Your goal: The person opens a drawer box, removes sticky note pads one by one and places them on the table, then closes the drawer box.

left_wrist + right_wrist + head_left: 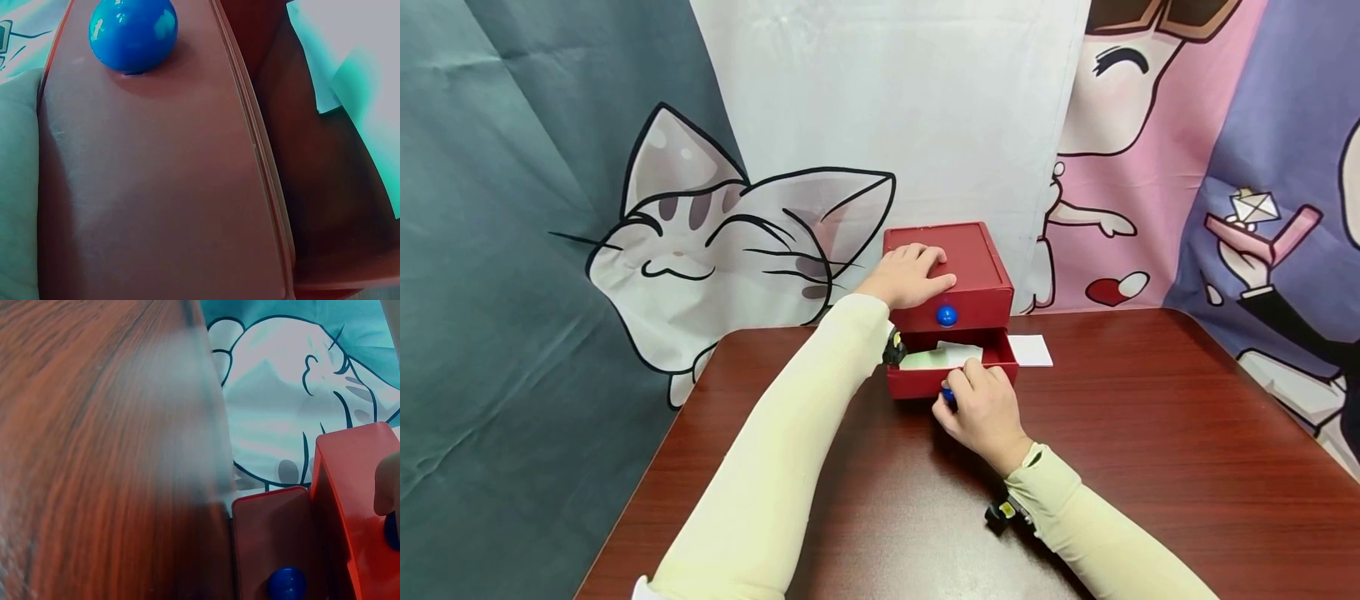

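A red two-drawer box [958, 258] stands near the table's back edge. My left hand [910, 275] rests on its top with the fingers spread. The upper drawer is in, with its blue knob [947, 316] exposed, also large in the left wrist view. The lower drawer [913, 383] is pulled out, and my right hand [985, 408] pinches its blue knob [949, 395], which is partly hidden by the fingers. Inside that drawer lie pale papers [958, 354], one looking greenish; the left wrist view shows the white paper [369, 81] close up.
A white card or paper [1032, 351] lies on the dark wooden table [1150, 433], just right of the box. Behind the table hangs a cartoon-printed backdrop [970, 108]. Each wrist carries a small black camera [1000, 515].
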`<action>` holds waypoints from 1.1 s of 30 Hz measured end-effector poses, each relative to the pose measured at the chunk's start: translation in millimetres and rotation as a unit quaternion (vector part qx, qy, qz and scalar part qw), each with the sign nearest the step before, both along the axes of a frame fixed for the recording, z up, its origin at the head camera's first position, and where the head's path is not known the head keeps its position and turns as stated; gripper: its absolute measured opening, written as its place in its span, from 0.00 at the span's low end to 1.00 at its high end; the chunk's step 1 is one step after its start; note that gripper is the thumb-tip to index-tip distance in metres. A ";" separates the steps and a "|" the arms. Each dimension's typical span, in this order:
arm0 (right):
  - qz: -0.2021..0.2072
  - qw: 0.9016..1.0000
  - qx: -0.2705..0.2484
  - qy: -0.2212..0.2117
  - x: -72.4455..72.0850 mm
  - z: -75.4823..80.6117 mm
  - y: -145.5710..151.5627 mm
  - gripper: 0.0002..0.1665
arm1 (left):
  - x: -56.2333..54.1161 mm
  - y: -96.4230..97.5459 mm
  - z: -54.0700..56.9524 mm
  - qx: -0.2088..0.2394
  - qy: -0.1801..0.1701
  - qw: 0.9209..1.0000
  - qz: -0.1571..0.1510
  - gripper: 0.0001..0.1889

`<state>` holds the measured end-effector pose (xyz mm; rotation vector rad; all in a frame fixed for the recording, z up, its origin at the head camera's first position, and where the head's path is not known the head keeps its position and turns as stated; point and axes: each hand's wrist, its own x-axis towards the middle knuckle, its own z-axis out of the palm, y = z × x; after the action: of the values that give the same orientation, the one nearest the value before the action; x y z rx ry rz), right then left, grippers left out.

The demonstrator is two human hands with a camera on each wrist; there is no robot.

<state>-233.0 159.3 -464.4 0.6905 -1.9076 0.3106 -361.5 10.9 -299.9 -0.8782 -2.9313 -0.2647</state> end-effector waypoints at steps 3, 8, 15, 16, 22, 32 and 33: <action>0.002 1.000 0.000 0.000 0.1 0.4 -0.1 0.11 | -2.6 0.3 -0.9 -0.005 -0.005 1.000 0.003 0.28; 0.004 1.000 0.000 -0.002 1.0 0.9 0.1 0.11 | -7.2 1.8 -2.3 -0.013 -0.016 1.000 0.009 0.29; 0.004 1.000 0.000 -0.002 1.9 0.2 0.4 0.10 | -1.7 0.4 -0.7 0.002 -0.005 1.000 0.001 0.27; 0.004 1.000 0.000 -0.001 1.9 0.1 0.4 0.10 | -1.0 0.2 -0.5 0.004 -0.003 1.000 0.000 0.27; 0.005 1.000 -0.001 -0.003 2.1 0.6 0.5 0.10 | 0.5 0.0 0.3 0.008 -0.003 1.000 -0.001 0.27; 0.005 1.000 0.020 0.001 2.5 5.1 1.8 0.12 | -1.3 -0.8 -1.0 0.002 0.003 1.000 -0.002 0.27; 0.004 1.000 0.023 -0.003 3.1 6.6 1.9 0.12 | -1.3 -0.9 -1.1 0.002 0.002 1.000 -0.002 0.27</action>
<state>-230.0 161.2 -457.8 0.7281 -1.9228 0.2744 -362.8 9.9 -301.0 -0.8828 -2.9234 -0.2693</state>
